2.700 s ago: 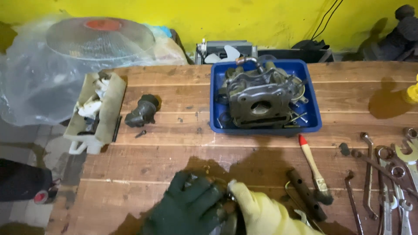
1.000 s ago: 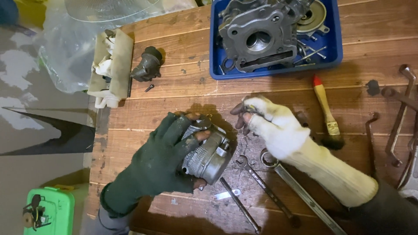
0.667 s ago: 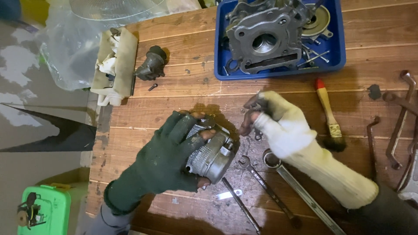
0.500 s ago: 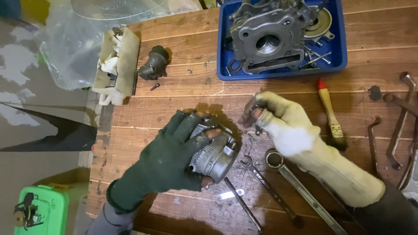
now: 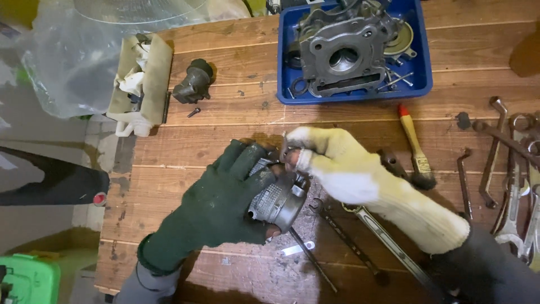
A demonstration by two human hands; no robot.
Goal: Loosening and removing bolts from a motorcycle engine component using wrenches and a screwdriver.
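Two gloved hands meet over a round grey metal engine part (image 5: 279, 198) at the frame's centre.
The dark-green-gloved left hand (image 5: 225, 197) clamps the part above the wooden workbench (image 5: 225, 135); the cream-gloved right hand (image 5: 332, 163) pinches its upper edge.

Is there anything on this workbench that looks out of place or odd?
A small screw lies loose on the wooden bench, beside the dark metal fitting and apart from the blue tray of parts. The left glove leaves the fingertips bare.
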